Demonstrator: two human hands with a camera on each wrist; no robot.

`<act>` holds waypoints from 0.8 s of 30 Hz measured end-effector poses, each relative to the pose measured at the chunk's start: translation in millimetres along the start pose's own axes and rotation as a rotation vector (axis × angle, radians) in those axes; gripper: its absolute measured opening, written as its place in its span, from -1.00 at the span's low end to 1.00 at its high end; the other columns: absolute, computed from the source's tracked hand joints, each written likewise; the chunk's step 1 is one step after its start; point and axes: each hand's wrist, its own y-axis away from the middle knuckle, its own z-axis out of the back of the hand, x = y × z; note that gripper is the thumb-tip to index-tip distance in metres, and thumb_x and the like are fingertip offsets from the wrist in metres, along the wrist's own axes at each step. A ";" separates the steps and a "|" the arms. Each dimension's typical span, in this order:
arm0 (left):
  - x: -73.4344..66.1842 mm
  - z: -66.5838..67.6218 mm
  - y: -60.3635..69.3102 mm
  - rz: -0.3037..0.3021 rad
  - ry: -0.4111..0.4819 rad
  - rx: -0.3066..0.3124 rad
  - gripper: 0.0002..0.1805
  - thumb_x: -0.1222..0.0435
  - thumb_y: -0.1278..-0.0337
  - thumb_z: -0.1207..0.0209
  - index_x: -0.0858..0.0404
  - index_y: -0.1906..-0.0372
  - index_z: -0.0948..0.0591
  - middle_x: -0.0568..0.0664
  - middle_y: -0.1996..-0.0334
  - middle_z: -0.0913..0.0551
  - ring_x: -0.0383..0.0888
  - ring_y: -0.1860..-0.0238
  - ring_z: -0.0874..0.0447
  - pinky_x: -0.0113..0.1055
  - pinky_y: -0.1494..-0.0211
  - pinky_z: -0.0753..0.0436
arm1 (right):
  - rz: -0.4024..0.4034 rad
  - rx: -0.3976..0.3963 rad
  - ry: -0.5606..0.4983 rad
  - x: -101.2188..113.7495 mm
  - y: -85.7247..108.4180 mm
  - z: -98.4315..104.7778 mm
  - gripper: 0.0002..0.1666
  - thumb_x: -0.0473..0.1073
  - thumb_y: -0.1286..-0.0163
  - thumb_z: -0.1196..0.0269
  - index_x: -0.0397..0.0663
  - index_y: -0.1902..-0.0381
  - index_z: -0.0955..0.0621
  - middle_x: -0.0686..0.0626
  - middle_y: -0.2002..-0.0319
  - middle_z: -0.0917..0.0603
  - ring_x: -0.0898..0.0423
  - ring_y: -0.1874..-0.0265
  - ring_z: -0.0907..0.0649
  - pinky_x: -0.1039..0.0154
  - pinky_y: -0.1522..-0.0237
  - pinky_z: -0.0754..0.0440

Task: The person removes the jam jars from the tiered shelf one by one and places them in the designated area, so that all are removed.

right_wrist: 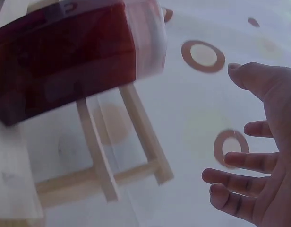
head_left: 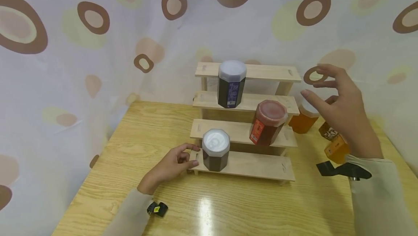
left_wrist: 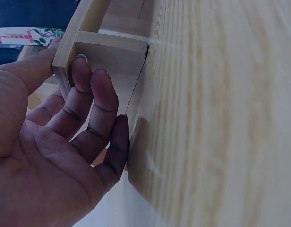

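Lower left of centre: left hand [head_left: 173, 161] grips the left end of the wooden rack [head_left: 258, 164]'s bottom step. Lower centre: white-lidded dark jar [head_left: 216, 150] stands on that step. Upper centre: purple-labelled jar [head_left: 232, 87] stands two steps higher. Right of centre: red-lidded jar [head_left: 268, 123] occupies the second step. Right: right hand [head_left: 346, 105] holds nothing, fingers parted.

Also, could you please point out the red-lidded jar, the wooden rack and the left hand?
Red-lidded jar [head_left: 267, 131], head view: its body.
Wooden rack [head_left: 254, 164], head view: bare lowest board.
Left hand [head_left: 171, 164], head view: its back.
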 end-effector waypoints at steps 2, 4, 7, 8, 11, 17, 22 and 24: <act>-0.8 -0.3 0.4 0.004 0.000 -0.004 -0.59 0.36 -0.44 -0.26 0.30 -0.30 -0.51 -0.06 0.61 -0.42 -0.23 0.57 -0.33 -0.41 0.45 -0.40 | 0.038 0.020 0.001 7.9 -7.9 -4.5 -0.17 -0.24 -0.34 -0.45 0.22 -0.50 -0.41 0.20 -0.22 -0.50 0.37 -0.05 -0.56 0.59 0.31 -0.48; -1.4 -0.5 0.7 0.006 -0.002 -0.005 -0.58 0.36 -0.44 -0.26 0.30 -0.30 -0.51 -0.05 0.61 -0.42 -0.23 0.58 -0.32 -0.41 0.45 -0.39 | 0.084 0.036 0.005 15.6 -14.5 -9.7 -0.18 -0.26 -0.33 -0.45 0.16 -0.49 -0.42 0.16 -0.22 -0.53 0.39 -0.02 -0.57 0.58 0.32 -0.48; -1.6 -0.3 0.8 0.001 -0.004 -0.007 -0.58 0.36 -0.43 -0.26 0.31 -0.30 -0.51 -0.06 0.61 -0.42 -0.24 0.59 -0.30 -0.41 0.46 -0.38 | 0.129 0.077 0.016 26.7 -23.7 -18.5 -0.19 -0.24 -0.34 -0.44 0.10 -0.50 -0.41 0.01 -0.28 -0.54 0.40 0.00 -0.58 0.56 0.27 -0.48; -1.0 -0.1 0.7 -0.002 -0.004 -0.007 -0.58 0.36 -0.43 -0.26 0.30 -0.30 -0.51 -0.07 0.61 -0.43 -0.24 0.59 -0.30 -0.41 0.46 -0.38 | 0.141 0.091 0.025 29.9 -26.6 -21.5 -0.19 -0.23 -0.35 -0.44 0.09 -0.51 -0.40 -0.04 -0.31 -0.53 0.39 0.00 -0.58 0.55 0.27 -0.48; 0.4 0.1 0.5 -0.010 -0.007 -0.003 -0.58 0.36 -0.44 -0.26 0.30 -0.30 -0.51 -0.08 0.61 -0.43 -0.25 0.59 -0.30 -0.42 0.46 -0.38 | 0.168 0.129 0.021 37.8 -34.6 -31.2 -0.19 -0.21 -0.37 -0.43 0.08 -0.52 -0.38 -0.08 -0.34 -0.51 0.23 -0.03 -0.62 0.53 0.29 -0.51; 2.1 -1.0 -0.4 -0.007 -0.003 0.001 -0.58 0.35 -0.44 -0.26 0.26 -0.31 -0.51 -0.07 0.61 -0.44 -0.24 0.58 -0.32 -0.41 0.45 -0.40 | 0.161 0.219 -0.046 47.6 -47.1 -46.8 -0.18 -0.19 -0.38 -0.42 0.02 -0.52 -0.36 -0.16 -0.39 -0.47 -0.21 -0.09 -0.65 0.51 0.21 -0.56; 2.0 -2.4 -1.8 0.002 -0.006 0.005 -0.58 0.35 -0.44 -0.26 0.22 -0.31 -0.51 -0.07 0.59 -0.45 -0.25 0.59 -0.31 -0.41 0.45 -0.40 | 0.142 0.277 -0.038 51.5 -55.2 -57.7 -0.16 -0.11 -0.39 -0.43 0.02 -0.54 -0.33 -0.14 -0.41 -0.45 -0.23 -0.11 -0.64 0.03 -0.02 -0.66; 1.5 -2.3 -2.0 0.011 -0.006 0.002 -0.58 0.35 -0.44 -0.26 0.21 -0.31 -0.51 -0.06 0.59 -0.45 -0.24 0.59 -0.32 -0.41 0.45 -0.40 | 0.151 0.291 -0.040 53.0 -59.3 -63.0 -0.16 -0.10 -0.39 -0.44 -0.01 -0.53 -0.33 -0.13 -0.40 -0.46 -0.24 -0.11 -0.65 -0.17 -0.06 -0.62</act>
